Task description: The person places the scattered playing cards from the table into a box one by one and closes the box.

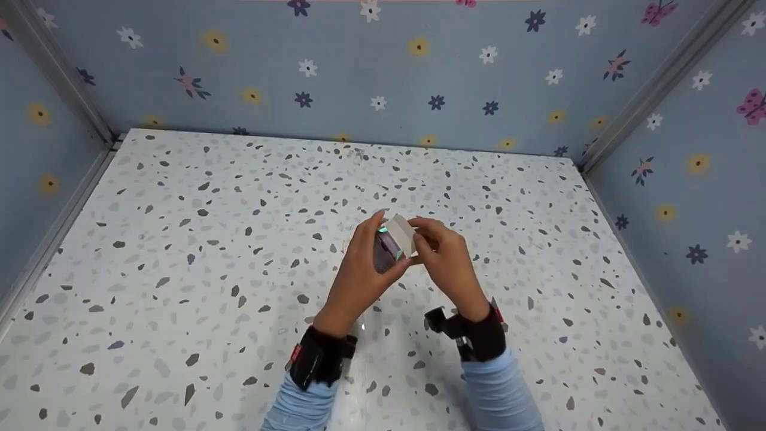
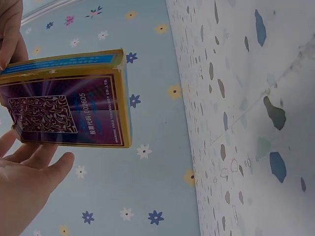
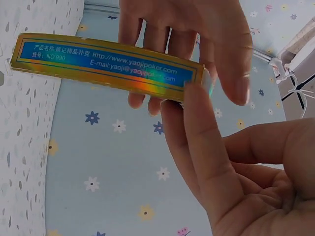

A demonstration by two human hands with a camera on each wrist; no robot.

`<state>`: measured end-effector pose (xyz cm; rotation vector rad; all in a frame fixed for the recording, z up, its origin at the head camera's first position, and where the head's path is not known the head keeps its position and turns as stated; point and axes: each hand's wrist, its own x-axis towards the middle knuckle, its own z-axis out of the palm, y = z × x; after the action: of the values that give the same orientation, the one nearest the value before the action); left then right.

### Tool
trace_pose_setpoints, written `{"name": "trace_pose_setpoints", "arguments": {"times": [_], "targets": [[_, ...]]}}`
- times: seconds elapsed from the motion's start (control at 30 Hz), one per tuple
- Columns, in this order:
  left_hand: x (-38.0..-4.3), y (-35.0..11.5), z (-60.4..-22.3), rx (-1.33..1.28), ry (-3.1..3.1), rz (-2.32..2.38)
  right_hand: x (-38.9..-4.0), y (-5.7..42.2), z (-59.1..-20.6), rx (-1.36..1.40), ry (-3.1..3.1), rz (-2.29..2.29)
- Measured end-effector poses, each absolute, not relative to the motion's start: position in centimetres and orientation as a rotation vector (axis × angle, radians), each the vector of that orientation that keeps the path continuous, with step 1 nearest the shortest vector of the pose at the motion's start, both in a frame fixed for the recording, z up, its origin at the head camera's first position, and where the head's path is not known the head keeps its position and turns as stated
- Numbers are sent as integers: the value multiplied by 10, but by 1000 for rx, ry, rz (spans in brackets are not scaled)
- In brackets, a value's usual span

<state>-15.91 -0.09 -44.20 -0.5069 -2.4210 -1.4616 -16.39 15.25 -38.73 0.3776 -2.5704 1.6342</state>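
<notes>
A small playing card box (image 1: 389, 251) is held up between the two hands, with a pale flap (image 1: 401, 233) at its end. My left hand (image 1: 353, 269) grips the box along its edges; in the right wrist view its fingers pass behind the box. The fingers of my right hand (image 1: 447, 254) pinch at the flap end. A purple back panel with gold borders shows on the card box (image 2: 64, 118) in the left wrist view. Its narrow blue and gold side (image 3: 108, 69), printed with a web address, faces the right wrist camera. The inside of the box is hidden.
Beneath the hands spreads a white speckled table (image 1: 239, 239). Blue flowered panels (image 1: 383, 72) enclose its back and sides, with grey posts (image 1: 652, 90) at the corners. Black straps (image 1: 323, 359) circle both wrists.
</notes>
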Motion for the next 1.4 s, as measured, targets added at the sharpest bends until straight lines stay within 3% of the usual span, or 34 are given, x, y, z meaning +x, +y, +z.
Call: {"name": "trace_pose_setpoints", "arguments": {"times": [0.33, 0.83, 1.4], "targets": [[-163, -3, -444, -510, -2490, -1446, -164, 158, -384, 333, -2533, 1664], [-163, -5, -446, -446, -2508, -1169, -164, 159, -384, 560, -2710, 1563], [-162, -2, -447, -486, -2472, -1038, -171, 158, -393, 506, -2775, 1437]]}}
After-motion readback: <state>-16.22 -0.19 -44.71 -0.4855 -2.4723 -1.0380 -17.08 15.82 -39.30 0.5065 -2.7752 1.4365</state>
